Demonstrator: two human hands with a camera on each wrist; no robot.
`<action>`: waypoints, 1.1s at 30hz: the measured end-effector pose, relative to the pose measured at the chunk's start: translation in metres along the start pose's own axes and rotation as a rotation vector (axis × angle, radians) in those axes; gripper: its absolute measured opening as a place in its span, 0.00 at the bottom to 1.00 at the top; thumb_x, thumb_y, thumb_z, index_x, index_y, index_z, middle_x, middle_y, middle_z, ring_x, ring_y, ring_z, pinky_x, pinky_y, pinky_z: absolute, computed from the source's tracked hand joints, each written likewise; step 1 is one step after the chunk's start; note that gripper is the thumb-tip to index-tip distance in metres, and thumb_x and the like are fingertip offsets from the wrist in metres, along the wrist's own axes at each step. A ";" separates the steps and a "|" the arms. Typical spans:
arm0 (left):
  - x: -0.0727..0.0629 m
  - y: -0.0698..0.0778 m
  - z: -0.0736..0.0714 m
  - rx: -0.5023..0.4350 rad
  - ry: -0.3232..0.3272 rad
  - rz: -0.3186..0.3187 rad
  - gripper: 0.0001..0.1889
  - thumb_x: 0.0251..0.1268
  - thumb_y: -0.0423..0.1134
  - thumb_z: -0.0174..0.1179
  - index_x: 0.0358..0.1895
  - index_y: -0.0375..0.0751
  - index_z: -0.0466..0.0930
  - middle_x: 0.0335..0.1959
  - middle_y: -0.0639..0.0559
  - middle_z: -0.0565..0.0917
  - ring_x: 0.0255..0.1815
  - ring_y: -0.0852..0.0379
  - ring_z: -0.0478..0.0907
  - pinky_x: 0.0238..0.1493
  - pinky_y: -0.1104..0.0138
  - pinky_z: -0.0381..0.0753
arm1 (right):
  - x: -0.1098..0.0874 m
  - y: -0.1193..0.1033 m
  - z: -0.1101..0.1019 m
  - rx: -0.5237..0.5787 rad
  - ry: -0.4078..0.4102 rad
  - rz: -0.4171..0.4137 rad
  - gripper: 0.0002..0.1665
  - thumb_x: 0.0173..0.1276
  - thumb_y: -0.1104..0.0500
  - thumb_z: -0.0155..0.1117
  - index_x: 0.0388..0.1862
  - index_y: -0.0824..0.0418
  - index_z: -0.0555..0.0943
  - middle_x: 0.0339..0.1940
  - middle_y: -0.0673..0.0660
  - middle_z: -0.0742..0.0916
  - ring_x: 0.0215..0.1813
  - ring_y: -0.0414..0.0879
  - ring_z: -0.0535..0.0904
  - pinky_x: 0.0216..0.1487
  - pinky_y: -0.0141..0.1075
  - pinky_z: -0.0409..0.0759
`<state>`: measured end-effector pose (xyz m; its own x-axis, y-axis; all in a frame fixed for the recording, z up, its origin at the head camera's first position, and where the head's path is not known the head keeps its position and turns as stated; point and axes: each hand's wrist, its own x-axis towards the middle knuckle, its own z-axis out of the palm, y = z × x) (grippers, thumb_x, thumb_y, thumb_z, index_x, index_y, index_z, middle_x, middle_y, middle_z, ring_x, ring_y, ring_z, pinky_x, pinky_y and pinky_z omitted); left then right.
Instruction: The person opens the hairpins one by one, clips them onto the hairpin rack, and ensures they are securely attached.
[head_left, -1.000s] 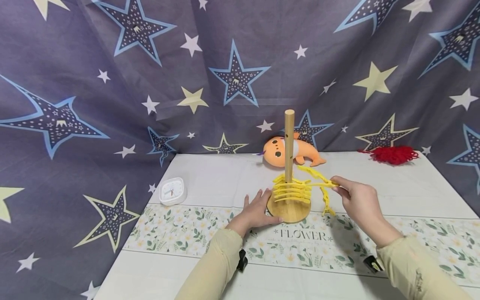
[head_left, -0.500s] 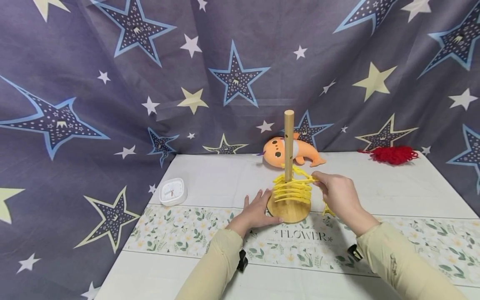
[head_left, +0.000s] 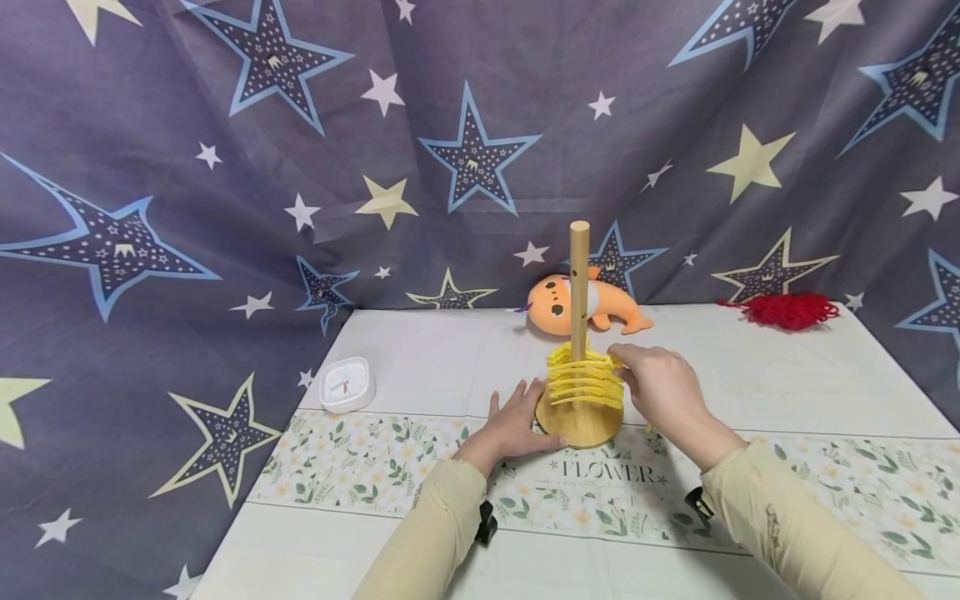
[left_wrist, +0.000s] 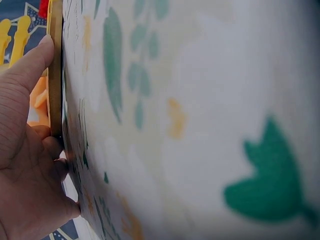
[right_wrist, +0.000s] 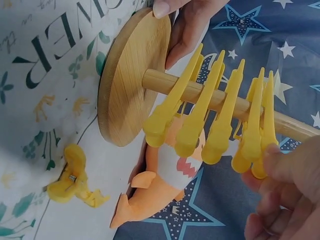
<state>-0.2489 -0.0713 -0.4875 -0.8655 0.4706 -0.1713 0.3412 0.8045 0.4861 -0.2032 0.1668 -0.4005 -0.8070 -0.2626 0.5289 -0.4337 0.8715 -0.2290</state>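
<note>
A wooden stand (head_left: 579, 427) with a round base and upright post stands on the table. Several yellow plastic clips (head_left: 583, 385) are clamped in a row up the lower post. My left hand (head_left: 513, 427) grips the base's left rim, thumb over the front edge and fingers along the side. My right hand (head_left: 663, 392) pinches the end of the topmost clip (right_wrist: 268, 115), whose long arm lies across the post. In the right wrist view a loose yellow clip (right_wrist: 75, 179) with a metal spring lies beside the base; in the head view my right hand mostly hides it.
Behind the post lies an orange plush toy (head_left: 621, 307). A white clock (head_left: 347, 384) sits at the left and a red yarn bundle (head_left: 789, 311) at the back right. A star-patterned curtain (head_left: 420, 250) hangs behind the table.
My right hand has moved left, bringing the clip from beside the stack onto the post, above the others. My left hand has stayed on the base.
</note>
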 end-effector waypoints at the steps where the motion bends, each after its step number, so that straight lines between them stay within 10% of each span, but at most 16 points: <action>1: 0.000 0.000 0.000 0.000 0.002 -0.001 0.53 0.54 0.67 0.64 0.79 0.52 0.47 0.79 0.49 0.51 0.79 0.50 0.41 0.73 0.42 0.29 | 0.000 0.000 0.000 0.000 -0.004 -0.001 0.13 0.58 0.69 0.71 0.42 0.61 0.83 0.35 0.57 0.88 0.28 0.55 0.81 0.30 0.50 0.79; 10: 0.000 0.001 -0.001 -0.007 -0.007 -0.001 0.53 0.55 0.67 0.63 0.79 0.52 0.46 0.79 0.49 0.50 0.79 0.51 0.40 0.73 0.43 0.27 | -0.005 0.003 -0.004 0.044 -0.077 0.078 0.26 0.66 0.62 0.68 0.62 0.64 0.78 0.54 0.64 0.85 0.42 0.58 0.84 0.42 0.53 0.81; 15: 0.001 0.000 0.000 -0.005 -0.013 -0.003 0.53 0.55 0.67 0.63 0.79 0.52 0.46 0.79 0.49 0.50 0.79 0.51 0.40 0.73 0.43 0.27 | -0.011 0.009 -0.009 0.095 -0.062 0.158 0.29 0.70 0.57 0.64 0.67 0.63 0.73 0.42 0.63 0.86 0.27 0.48 0.78 0.26 0.45 0.76; 23: 0.001 0.001 -0.001 0.001 -0.020 -0.013 0.54 0.55 0.69 0.62 0.79 0.53 0.44 0.79 0.50 0.50 0.79 0.51 0.39 0.73 0.44 0.27 | -0.026 0.030 -0.008 0.119 -0.024 0.240 0.24 0.75 0.56 0.57 0.64 0.68 0.74 0.47 0.70 0.85 0.42 0.61 0.81 0.36 0.56 0.78; 33: 0.001 0.000 0.001 0.005 -0.010 -0.008 0.54 0.54 0.68 0.63 0.79 0.52 0.45 0.79 0.49 0.51 0.79 0.50 0.41 0.73 0.43 0.28 | -0.042 0.050 0.007 0.102 -0.256 0.360 0.29 0.68 0.50 0.64 0.58 0.71 0.75 0.49 0.69 0.84 0.40 0.59 0.82 0.36 0.53 0.79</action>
<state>-0.2491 -0.0702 -0.4883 -0.8646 0.4676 -0.1836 0.3362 0.8102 0.4802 -0.1933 0.2182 -0.4401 -0.9812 -0.0559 0.1848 -0.1346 0.8841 -0.4475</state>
